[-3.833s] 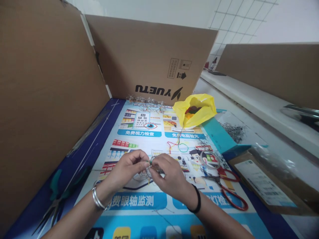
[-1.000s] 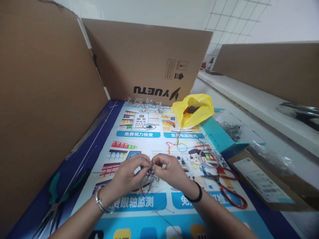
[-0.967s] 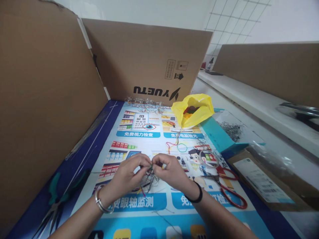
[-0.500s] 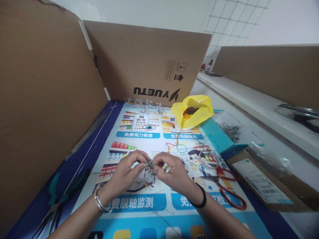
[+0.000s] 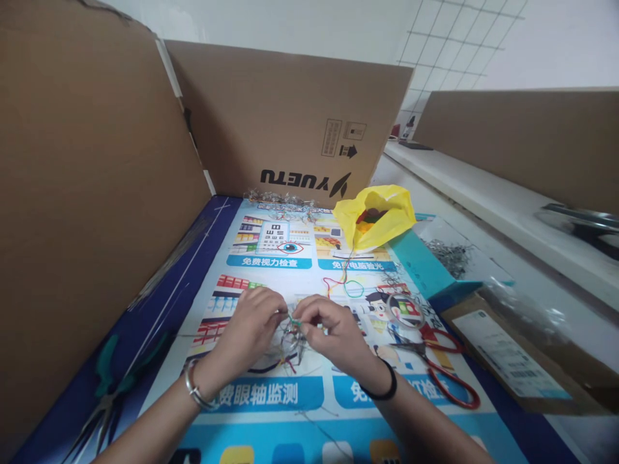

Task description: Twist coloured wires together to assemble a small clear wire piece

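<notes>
A tangled bundle of thin wires [image 5: 291, 341], with a green thread at its top, hangs between my hands over the printed sheet [image 5: 271, 280]. My left hand [image 5: 256, 322] has its fingers pinched at the left side of the bundle's top; what lies between the fingertips is too small to make out. My right hand [image 5: 331, 325] pinches the green thread and wire at the bundle's top right. Red and dark wire ends show below the hands.
Red-handled scissors [image 5: 442, 367] lie right of my right hand, beside a clear tape roll [image 5: 405, 310]. Green-handled pliers [image 5: 113, 386] lie far left. Behind are a yellow bag [image 5: 387, 222], a teal box [image 5: 423, 264] and cardboard walls [image 5: 285, 116]. A brown box [image 5: 520, 354] stands right.
My left hand has turned, its back more upward and its fingertips slightly higher and left of the bundle's top. My right hand stays nearly in place.
</notes>
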Tool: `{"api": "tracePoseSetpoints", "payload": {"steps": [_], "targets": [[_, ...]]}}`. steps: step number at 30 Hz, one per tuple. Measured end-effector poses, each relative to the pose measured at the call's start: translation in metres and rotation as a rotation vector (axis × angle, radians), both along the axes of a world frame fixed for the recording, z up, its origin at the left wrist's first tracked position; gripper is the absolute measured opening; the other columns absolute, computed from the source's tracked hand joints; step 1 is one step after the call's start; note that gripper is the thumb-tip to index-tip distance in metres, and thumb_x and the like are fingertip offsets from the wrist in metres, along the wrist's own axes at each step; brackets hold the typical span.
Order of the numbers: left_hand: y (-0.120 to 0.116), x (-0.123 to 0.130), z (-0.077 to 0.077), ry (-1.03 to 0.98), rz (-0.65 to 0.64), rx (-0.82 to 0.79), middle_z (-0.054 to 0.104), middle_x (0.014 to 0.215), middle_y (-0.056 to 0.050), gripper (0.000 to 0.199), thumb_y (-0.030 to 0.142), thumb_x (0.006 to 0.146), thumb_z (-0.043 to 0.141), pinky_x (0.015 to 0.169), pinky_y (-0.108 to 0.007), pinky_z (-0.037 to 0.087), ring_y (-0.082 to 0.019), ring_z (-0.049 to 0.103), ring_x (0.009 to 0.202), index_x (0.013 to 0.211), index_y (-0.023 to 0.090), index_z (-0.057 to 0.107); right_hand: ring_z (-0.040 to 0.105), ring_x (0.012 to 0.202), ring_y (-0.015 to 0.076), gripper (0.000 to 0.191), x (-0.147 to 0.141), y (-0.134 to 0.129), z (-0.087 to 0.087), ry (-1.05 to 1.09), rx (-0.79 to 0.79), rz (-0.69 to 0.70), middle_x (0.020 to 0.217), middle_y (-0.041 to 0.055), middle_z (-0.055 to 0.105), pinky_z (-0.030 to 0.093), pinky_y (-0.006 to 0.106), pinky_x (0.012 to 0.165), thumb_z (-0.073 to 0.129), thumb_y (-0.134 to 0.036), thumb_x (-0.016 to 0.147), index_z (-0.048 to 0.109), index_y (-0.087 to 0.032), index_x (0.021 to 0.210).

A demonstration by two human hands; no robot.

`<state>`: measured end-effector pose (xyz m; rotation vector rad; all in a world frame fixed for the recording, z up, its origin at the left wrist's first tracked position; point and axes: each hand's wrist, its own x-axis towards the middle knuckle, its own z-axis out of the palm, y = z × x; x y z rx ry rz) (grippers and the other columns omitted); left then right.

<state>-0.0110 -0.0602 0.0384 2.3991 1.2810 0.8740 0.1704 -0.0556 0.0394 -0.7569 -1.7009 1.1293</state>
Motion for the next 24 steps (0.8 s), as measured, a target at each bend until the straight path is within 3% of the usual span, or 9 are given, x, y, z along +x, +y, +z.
{"api": "tracePoseSetpoints", "payload": {"steps": [5, 12, 16, 24], "targets": [[-0.003, 0.004, 0.003, 0.222, -0.001, -0.011, 0.057, 0.077, -0.004, 0.016, 0.013, 0.088, 0.039, 0.069, -0.034, 0.035, -0.020, 0.047, 0.076, 0.077, 0.017, 0.050, 0.051, 0.064, 0.0105, 0.003, 0.000, 0.003, -0.011, 0.170, -0.307, 0.010, 0.077, 0.0019, 0.059, 0.039, 0.022, 0.057, 0.060, -0.017, 0.074, 0.058, -0.017, 0.071], [-0.006, 0.004, 0.011, 0.259, -0.032, -0.064, 0.054, 0.084, -0.008, 0.018, 0.011, 0.086, 0.037, 0.073, -0.037, 0.038, -0.021, 0.046, 0.081, 0.078, 0.015, 0.052, 0.041, 0.053, 0.0064, 0.003, 0.001, 0.007, -0.023, 0.205, -0.428, -0.007, 0.068, -0.0020, 0.055, 0.032, 0.019, 0.050, 0.061, -0.019, 0.075, 0.059, -0.016, 0.074], [-0.005, -0.001, 0.014, 0.063, -0.065, -0.149, 0.054, 0.084, -0.005, 0.018, 0.018, 0.089, 0.037, 0.078, -0.036, 0.038, -0.019, 0.047, 0.082, 0.077, 0.017, 0.050, 0.043, 0.056, 0.0078, 0.005, 0.002, 0.011, -0.025, 0.126, -0.402, -0.031, 0.064, -0.0027, 0.052, 0.033, 0.020, 0.052, 0.061, -0.020, 0.074, 0.058, -0.016, 0.073], [-0.004, -0.002, 0.010, -0.501, -0.037, -0.545, 0.055, 0.078, -0.001, 0.024, 0.030, 0.086, 0.049, 0.067, -0.027, 0.037, -0.013, 0.049, 0.071, 0.066, 0.017, 0.048, 0.045, 0.057, 0.0089, 0.003, -0.005, 0.009, -0.028, -0.073, -0.315, -0.048, 0.063, -0.0027, 0.052, 0.035, 0.021, 0.054, 0.056, -0.019, 0.072, 0.056, -0.017, 0.069]]}}
